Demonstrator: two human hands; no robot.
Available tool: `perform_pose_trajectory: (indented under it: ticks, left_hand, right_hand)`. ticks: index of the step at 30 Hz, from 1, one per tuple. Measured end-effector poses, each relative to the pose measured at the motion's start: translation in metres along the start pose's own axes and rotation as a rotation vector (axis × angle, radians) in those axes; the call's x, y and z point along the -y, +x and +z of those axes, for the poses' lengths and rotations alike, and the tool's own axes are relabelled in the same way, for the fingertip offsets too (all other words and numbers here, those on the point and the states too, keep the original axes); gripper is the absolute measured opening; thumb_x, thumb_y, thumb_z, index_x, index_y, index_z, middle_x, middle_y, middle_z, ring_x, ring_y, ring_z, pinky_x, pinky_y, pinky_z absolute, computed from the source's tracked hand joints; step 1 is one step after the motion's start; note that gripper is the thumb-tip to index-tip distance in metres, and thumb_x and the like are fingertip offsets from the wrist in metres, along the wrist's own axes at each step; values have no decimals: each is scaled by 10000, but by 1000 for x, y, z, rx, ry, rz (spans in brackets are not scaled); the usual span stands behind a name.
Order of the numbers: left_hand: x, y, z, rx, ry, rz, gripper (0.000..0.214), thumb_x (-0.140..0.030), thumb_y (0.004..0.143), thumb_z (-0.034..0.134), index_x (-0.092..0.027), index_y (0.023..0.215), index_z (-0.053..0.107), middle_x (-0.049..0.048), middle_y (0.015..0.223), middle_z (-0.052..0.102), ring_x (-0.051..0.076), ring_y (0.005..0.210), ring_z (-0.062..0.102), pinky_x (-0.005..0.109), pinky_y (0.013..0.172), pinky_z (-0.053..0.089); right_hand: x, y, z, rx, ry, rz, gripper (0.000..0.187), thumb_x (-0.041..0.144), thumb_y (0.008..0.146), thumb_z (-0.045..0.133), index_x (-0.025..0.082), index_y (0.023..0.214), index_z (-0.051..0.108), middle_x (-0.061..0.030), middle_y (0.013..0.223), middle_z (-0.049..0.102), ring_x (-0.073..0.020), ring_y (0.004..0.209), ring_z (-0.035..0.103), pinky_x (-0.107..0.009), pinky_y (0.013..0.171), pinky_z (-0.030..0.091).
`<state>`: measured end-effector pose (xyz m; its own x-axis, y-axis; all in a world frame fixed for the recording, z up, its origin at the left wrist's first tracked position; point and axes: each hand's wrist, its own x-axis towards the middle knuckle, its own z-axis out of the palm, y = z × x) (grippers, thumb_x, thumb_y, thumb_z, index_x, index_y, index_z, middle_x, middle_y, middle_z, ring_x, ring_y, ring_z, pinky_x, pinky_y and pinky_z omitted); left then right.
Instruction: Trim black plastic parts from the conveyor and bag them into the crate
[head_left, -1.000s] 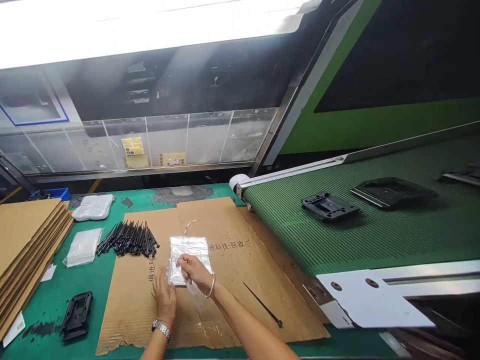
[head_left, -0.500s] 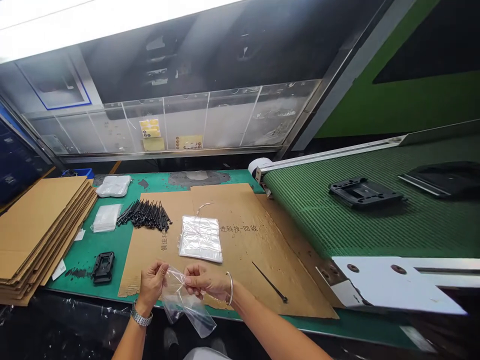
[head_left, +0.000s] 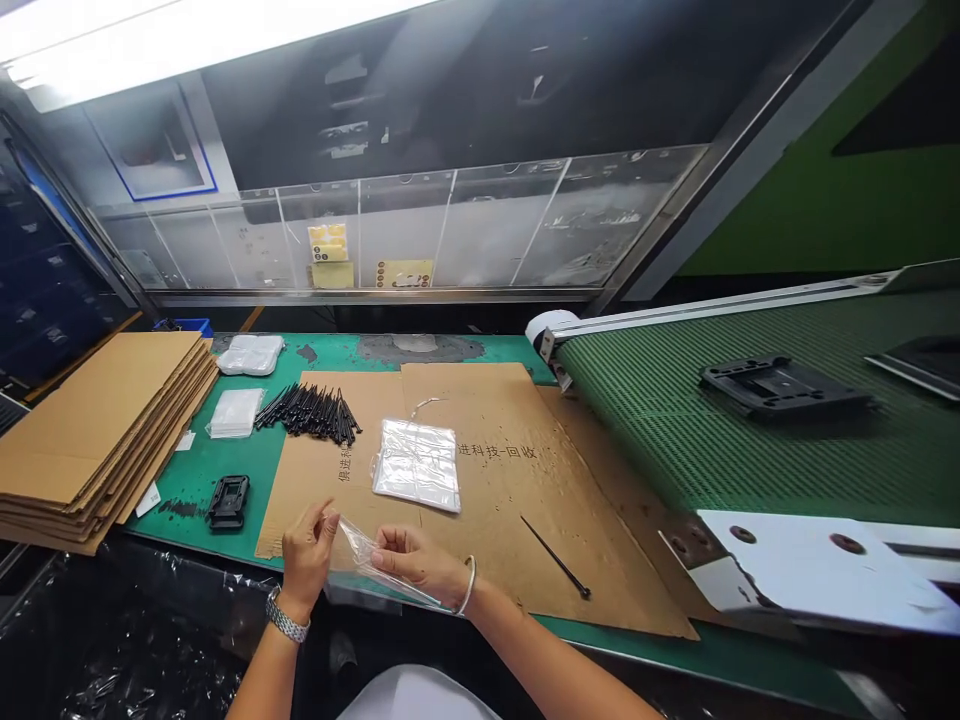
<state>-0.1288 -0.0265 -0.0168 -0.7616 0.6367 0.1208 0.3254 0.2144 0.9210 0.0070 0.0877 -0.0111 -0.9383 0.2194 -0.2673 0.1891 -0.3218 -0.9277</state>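
Note:
A clear plastic bag (head_left: 358, 545) is stretched between my two hands just above the table's front edge. My left hand (head_left: 309, 550), with a metal watch on its wrist, pinches the bag's left corner. Thumb and fingers of my right hand (head_left: 420, 565) grip the bag farther right, and a bangle circles that wrist. Beyond them a stack of flat clear bags (head_left: 416, 465) lies on a cardboard sheet (head_left: 487, 500). One long thin black rod with a headed end (head_left: 555, 557) rests to the right of my right hand.
Flattened cardboard (head_left: 112, 420) is stacked at the left. A pile of black rods (head_left: 315, 412), white packets (head_left: 234, 413) and a black plastic part (head_left: 229, 502) lie on the green table (head_left: 195, 470). At the right, a green conveyor belt (head_left: 637, 400) carries a black plastic bracket (head_left: 784, 387).
The bag, hanging below my hands before, now stretches rightward under my right hand. My right hand has moved slightly right. The view has shifted left, and the black parts on the belt appear farther right.

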Motion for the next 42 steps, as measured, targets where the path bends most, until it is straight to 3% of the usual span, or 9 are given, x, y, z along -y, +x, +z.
perform_pose_trajectory:
  ticks: [3,9,13,17,24,30,33,36,42]
  left_hand:
    - [-5,-10,0,-166,84,9,316,-491,685,553,-181,726,602,37,718,509,187,727,464,303,678,371]
    - [-6,-37,16,312,-575,-292,347,-458,583,678,-160,609,503,-42,552,467,96,544,418,233,548,362]
    - [10,-36,11,-1,-959,-500,221,-267,611,692,-163,576,499,-22,602,536,105,610,501,247,629,410]
    - [30,-32,-7,-214,-1113,-667,107,-195,664,612,-173,643,510,-20,594,521,95,540,495,250,577,423]
    - [66,-41,-19,-390,-453,-442,277,-253,659,605,-185,894,475,-110,488,293,64,427,346,195,453,292]
    - [94,-34,-56,-691,3,-396,398,-300,703,535,-155,1069,481,64,818,555,224,801,525,355,682,392]
    - [103,-35,-70,-501,382,-141,405,-246,718,537,-193,1119,514,114,1063,565,274,1022,484,425,844,355]
    - [120,-35,-78,-307,412,-70,304,-180,779,421,-199,1036,580,93,913,641,219,865,581,351,753,433]
    - [148,-30,-96,-494,354,-286,289,-190,758,350,-156,797,634,115,802,657,227,755,607,332,678,463]
  right_hand:
    - [-4,8,4,-155,-149,-96,487,593,562,654,169,563,415,75,481,360,-54,460,277,-200,442,180]
    - [-13,28,22,-214,-105,-103,472,558,515,684,172,498,413,66,466,358,-63,471,286,-204,439,194]
    - [-25,42,29,-175,44,2,468,559,513,660,179,507,387,61,449,385,-50,395,304,-195,385,221]
    - [-37,66,31,-358,40,43,397,419,542,630,202,528,298,78,431,361,-60,385,363,-180,384,293]
    - [-52,120,55,-514,-60,27,187,366,670,432,213,669,325,94,451,328,-66,368,292,-172,366,236]
    - [-55,155,87,-274,-282,-10,113,240,663,529,182,620,442,93,409,345,-67,411,304,-174,413,191]
    - [-57,169,105,-33,-371,45,99,144,593,596,159,560,504,83,421,428,-58,427,355,-164,425,229]
    - [-60,185,117,159,-427,133,90,97,545,624,142,533,546,72,443,489,-59,437,406,-157,434,282]
    - [-69,239,124,8,-507,222,86,229,705,551,147,707,578,4,616,585,-113,553,519,-195,477,360]
